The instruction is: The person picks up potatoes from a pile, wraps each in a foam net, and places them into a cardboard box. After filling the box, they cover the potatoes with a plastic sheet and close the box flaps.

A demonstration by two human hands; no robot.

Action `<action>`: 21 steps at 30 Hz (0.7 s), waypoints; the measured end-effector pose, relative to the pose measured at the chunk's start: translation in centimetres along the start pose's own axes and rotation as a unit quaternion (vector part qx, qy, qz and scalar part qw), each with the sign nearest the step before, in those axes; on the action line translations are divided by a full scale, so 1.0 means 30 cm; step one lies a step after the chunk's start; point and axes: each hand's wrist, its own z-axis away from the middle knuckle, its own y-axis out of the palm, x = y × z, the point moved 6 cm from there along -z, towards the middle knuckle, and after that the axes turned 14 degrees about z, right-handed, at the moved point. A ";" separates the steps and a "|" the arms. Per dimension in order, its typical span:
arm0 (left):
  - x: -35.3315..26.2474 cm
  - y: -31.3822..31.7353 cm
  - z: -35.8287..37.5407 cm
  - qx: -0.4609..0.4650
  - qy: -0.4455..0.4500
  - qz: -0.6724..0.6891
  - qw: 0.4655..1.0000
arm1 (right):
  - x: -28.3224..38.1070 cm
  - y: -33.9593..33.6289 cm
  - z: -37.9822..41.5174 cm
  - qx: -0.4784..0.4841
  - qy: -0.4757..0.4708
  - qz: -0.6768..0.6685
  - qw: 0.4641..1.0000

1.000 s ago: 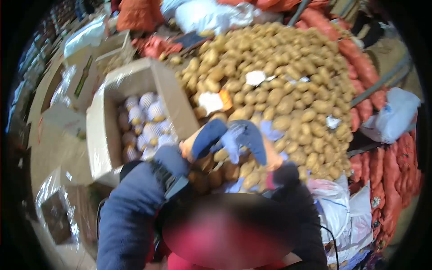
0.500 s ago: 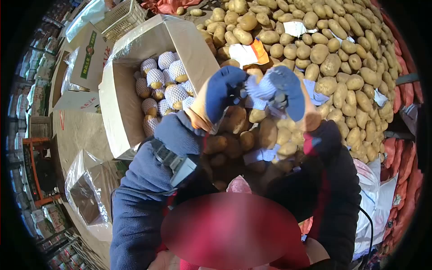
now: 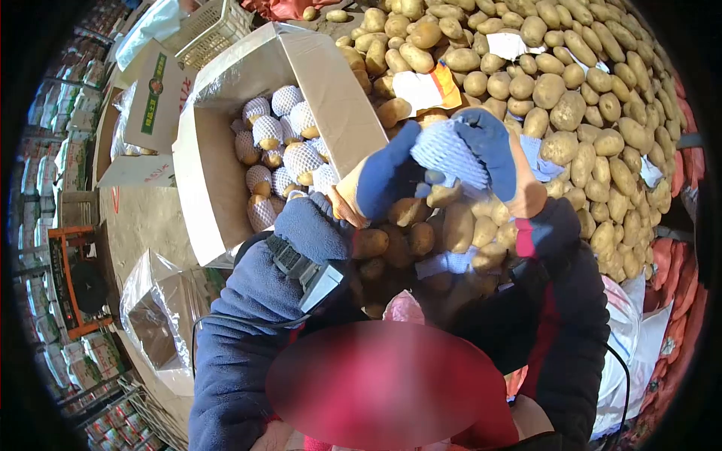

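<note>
Above the potato pile (image 3: 556, 90), both gloved hands are gripping one potato in a white foam net sleeve (image 3: 450, 154): the right hand (image 3: 500, 158) is curling over its top, the left hand (image 3: 380, 180) is pinching its lower end, beside the cardboard box (image 3: 226, 195).

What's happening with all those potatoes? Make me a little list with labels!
left hand: gloved left hand grips one end of the foam net sleeve
right hand: gloved right hand holds the sleeve's other end
sleeve: white mesh, held above the pile; whether a potato is inside it, cannot tell
potato pile: large heap of loose potatoes, ahead and to the right
cardboard box: open, to the left, touching the pile
wrapped potatoes: in white net sleeves, lying inside the box
</note>
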 end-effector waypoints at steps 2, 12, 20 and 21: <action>-0.004 -0.010 -0.005 -0.040 0.024 0.034 0.998 | -0.004 -0.025 -0.005 -0.032 0.001 0.023 0.999; -0.008 0.021 0.027 0.118 -0.039 -0.135 0.983 | 0.032 -0.004 0.008 -0.042 -0.125 0.087 0.987; -0.081 -0.010 0.048 0.013 0.097 0.170 0.981 | -0.113 -0.056 -0.095 -0.099 0.004 0.137 0.986; -0.123 0.003 0.062 0.019 0.118 0.163 0.979 | -0.221 -0.082 -0.147 -0.057 -0.002 0.248 0.967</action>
